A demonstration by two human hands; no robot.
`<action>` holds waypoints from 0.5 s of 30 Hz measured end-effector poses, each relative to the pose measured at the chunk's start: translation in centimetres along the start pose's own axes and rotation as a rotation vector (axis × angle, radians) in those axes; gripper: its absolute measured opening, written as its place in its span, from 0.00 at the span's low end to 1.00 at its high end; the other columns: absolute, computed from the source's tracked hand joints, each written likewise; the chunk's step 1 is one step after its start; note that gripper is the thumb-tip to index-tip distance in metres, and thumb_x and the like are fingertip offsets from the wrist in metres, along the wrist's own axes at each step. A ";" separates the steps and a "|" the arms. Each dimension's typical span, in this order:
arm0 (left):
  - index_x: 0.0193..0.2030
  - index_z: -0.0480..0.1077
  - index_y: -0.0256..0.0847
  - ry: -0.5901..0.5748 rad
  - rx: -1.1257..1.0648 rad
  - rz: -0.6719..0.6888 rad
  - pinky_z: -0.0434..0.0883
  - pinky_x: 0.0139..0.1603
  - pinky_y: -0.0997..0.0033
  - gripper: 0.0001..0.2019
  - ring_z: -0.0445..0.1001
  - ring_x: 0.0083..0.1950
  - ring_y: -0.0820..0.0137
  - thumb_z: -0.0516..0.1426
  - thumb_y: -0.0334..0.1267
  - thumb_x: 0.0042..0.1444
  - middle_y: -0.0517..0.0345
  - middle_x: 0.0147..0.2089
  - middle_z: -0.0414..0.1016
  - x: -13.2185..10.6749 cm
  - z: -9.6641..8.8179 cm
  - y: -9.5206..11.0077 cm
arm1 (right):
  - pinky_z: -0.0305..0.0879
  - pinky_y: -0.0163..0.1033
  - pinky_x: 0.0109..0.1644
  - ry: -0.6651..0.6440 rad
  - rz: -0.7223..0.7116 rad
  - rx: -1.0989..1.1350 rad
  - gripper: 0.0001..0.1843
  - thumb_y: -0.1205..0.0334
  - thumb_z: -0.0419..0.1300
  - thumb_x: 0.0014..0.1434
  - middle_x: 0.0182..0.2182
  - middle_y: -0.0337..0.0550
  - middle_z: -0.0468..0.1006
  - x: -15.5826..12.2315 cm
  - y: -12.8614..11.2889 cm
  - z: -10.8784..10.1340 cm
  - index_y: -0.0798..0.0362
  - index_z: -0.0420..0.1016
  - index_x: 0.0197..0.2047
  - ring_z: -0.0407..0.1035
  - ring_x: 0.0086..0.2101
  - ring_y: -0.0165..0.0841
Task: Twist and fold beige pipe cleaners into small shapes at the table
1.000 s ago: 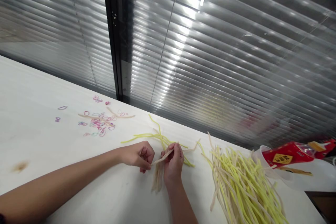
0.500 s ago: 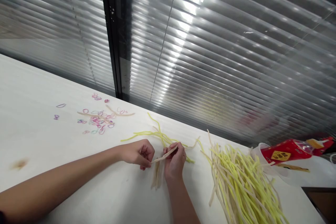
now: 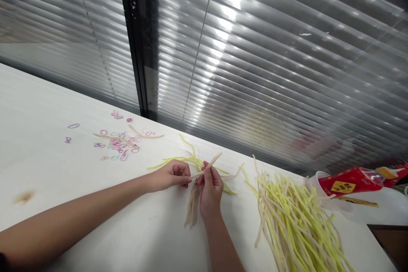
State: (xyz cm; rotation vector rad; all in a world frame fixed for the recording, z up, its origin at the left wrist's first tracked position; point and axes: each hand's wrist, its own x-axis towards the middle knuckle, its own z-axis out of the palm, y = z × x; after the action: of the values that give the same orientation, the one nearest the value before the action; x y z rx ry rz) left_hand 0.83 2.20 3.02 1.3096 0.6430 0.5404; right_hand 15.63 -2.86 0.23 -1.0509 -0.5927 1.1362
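Both hands meet over the white table, working on a beige pipe cleaner [image 3: 214, 160]. My left hand [image 3: 174, 175] pinches one end of it, its fingers curled. My right hand [image 3: 210, 189] grips it farther along between thumb and fingers, and the free end sticks out up and to the right. Below and between the hands hangs a bunch of beige strands [image 3: 191, 211], slightly blurred; how it joins the pipe cleaner is hidden by the fingers. Just behind the hands lie several loose yellow pipe cleaners [image 3: 172, 160].
A big pile of yellow and beige pipe cleaners [image 3: 293, 221] lies at right. Beyond it are a clear plastic cup [image 3: 314, 185] and a red packet [image 3: 352, 181]. Small coloured rubber bands [image 3: 117, 144] are scattered at left. A window with blinds [image 3: 255, 72] borders the table's back.
My left hand has moved slightly right and up, closer to my right hand. The pipe cleaner's free end now points up past my right fingers.
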 end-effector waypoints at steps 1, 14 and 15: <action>0.25 0.68 0.34 0.019 -0.006 0.005 0.64 0.29 0.76 0.11 0.68 0.27 0.74 0.61 0.40 0.50 0.59 0.24 0.71 0.0 0.0 0.1 | 0.58 0.31 0.25 0.018 -0.003 0.005 0.19 0.50 0.62 0.52 0.22 0.34 0.68 0.0 0.0 0.0 0.56 0.75 0.42 0.58 0.20 0.22; 0.30 0.69 0.35 0.211 -0.134 0.008 0.70 0.36 0.71 0.13 0.72 0.29 0.73 0.61 0.44 0.51 0.59 0.24 0.73 0.4 0.5 -0.4 | 0.57 0.33 0.25 0.180 -0.079 0.012 0.22 0.56 0.67 0.47 0.19 0.33 0.65 0.4 0.6 -0.1 0.58 0.77 0.44 0.55 0.20 0.22; 0.30 0.69 0.35 0.224 -0.163 0.000 0.70 0.36 0.71 0.13 0.72 0.29 0.72 0.61 0.44 0.50 0.59 0.24 0.73 0.4 0.5 -0.5 | 0.56 0.33 0.25 0.187 -0.089 -0.012 0.22 0.55 0.66 0.48 0.19 0.33 0.65 0.4 0.6 -0.1 0.59 0.77 0.45 0.54 0.20 0.22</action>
State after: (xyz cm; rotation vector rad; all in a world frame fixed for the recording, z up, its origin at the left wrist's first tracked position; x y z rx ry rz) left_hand 1.51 2.03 2.56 1.1047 0.7666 0.7312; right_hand 15.59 -2.45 -0.44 -1.1157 -0.4935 0.9461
